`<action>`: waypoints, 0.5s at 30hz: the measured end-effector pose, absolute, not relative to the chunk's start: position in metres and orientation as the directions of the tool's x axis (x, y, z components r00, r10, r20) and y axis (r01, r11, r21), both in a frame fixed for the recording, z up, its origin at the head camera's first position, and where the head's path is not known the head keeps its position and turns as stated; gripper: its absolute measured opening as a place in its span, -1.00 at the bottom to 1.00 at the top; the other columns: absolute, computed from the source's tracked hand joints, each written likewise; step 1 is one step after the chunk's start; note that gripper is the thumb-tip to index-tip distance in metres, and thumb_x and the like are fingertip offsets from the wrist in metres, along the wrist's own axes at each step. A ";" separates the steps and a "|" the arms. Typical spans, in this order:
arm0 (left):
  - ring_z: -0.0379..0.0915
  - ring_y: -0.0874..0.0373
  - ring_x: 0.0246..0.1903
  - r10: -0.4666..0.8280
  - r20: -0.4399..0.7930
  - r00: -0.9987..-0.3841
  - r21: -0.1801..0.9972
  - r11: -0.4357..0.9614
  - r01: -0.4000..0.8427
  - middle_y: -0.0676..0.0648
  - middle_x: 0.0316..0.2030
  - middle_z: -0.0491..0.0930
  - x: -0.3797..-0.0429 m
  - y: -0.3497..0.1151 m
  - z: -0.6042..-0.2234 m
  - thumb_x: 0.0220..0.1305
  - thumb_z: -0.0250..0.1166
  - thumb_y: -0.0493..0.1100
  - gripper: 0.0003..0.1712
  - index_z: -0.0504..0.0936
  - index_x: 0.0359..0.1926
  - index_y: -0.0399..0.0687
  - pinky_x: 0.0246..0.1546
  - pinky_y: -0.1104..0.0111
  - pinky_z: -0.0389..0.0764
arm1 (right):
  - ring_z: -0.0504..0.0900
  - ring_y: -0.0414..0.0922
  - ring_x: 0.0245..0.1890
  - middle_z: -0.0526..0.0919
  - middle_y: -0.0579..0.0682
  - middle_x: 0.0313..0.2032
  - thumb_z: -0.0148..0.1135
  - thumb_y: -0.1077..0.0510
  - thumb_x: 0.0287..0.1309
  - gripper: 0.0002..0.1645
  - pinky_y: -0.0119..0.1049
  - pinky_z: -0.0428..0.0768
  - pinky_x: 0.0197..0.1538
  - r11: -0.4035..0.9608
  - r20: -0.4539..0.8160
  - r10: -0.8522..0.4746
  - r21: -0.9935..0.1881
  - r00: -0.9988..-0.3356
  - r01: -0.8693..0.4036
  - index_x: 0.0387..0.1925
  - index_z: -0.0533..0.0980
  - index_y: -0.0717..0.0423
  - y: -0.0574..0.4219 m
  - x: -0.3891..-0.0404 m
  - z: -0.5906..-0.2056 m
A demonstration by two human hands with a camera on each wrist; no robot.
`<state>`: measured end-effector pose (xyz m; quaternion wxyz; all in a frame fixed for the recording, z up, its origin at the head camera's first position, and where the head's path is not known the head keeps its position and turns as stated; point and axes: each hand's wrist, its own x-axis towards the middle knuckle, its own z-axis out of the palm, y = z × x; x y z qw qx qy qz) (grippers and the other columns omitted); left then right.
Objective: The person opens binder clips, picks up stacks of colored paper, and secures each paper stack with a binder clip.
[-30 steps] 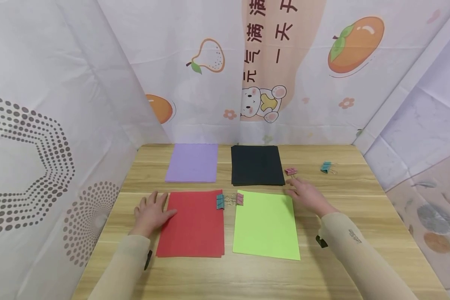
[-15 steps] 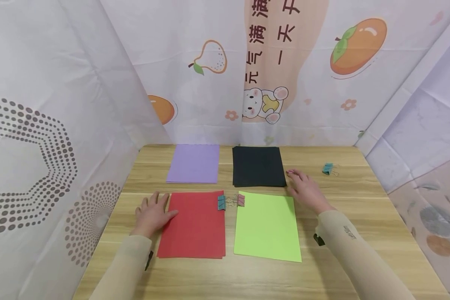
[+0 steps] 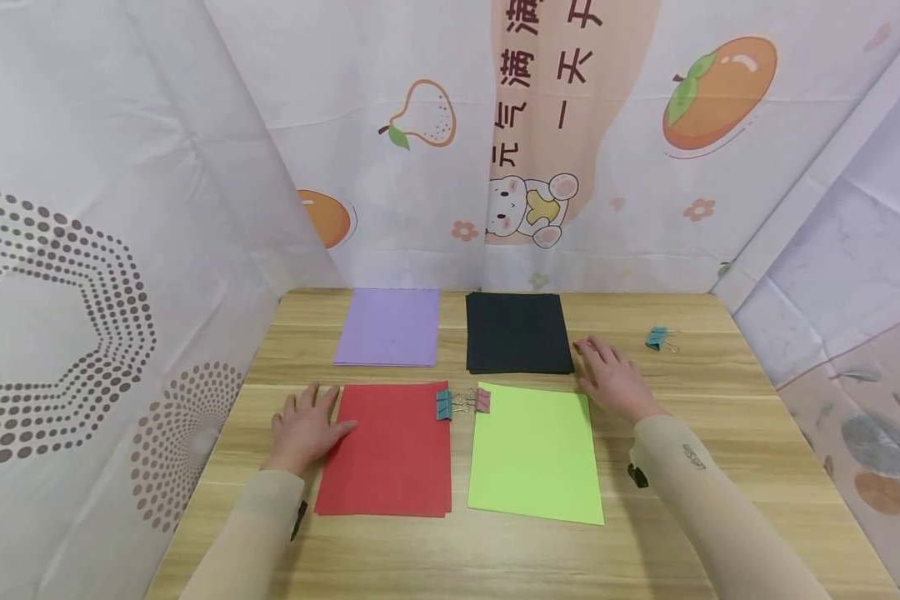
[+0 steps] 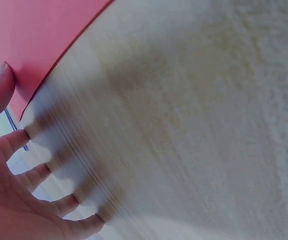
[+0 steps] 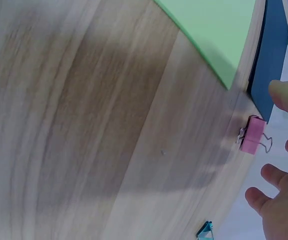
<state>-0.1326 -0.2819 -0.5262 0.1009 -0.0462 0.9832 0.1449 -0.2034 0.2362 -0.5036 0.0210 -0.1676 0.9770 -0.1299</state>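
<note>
My left hand [image 3: 303, 429] lies with spread fingers at the left edge of the red paper stack [image 3: 386, 450]. Its thumb rests over the paper and its other fingertips touch the table. My right hand [image 3: 613, 379] reaches to a pink binder clip [image 5: 254, 134] beside the black paper stack [image 3: 519, 333]. In the right wrist view the fingers are spread and apart from the clip, which sits on the table; from the head, the fingers mostly cover it. Lime-green paper [image 3: 536, 454] lies nearer, left of that hand.
Purple paper [image 3: 387, 327] lies at the back left. Between the red and green sheets are a teal binder clip [image 3: 443, 405] and another pink binder clip [image 3: 483, 400]. A second teal clip [image 3: 657, 337] sits at the back right. Printed curtains [image 3: 420, 208] surround the wooden table [image 3: 495, 558].
My right hand has moved slightly forward over the pink binder clip, which showed ahead of the fingertips a second ago. The left hand has stayed in place. The head view has shifted slightly.
</note>
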 end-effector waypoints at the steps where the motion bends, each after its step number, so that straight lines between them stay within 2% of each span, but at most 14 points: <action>1: -0.25 -0.51 0.24 -0.061 -0.211 -0.976 0.275 0.954 -0.119 -0.31 0.36 -0.08 -0.133 -0.282 -0.526 0.09 0.21 0.33 -0.06 0.15 0.39 0.03 0.03 -0.41 -0.13 | 0.08 0.36 0.24 -0.01 0.22 0.37 0.19 0.09 0.20 -0.19 0.36 0.13 0.12 0.911 0.002 -0.335 -0.253 -0.942 -0.324 0.39 0.07 0.13 0.237 -0.204 -0.505; 15: -0.22 -0.51 0.24 -0.057 -0.201 -0.978 0.270 0.956 -0.111 -0.30 0.36 -0.06 -0.133 -0.283 -0.526 0.08 0.19 0.36 -0.05 0.16 0.39 0.04 0.03 -0.41 -0.10 | 0.11 0.37 0.22 -0.03 0.18 0.39 0.17 0.03 0.21 -0.12 0.38 0.12 0.11 0.917 -0.055 -0.343 -0.234 -0.938 -0.322 0.42 -0.03 0.13 0.243 -0.208 -0.510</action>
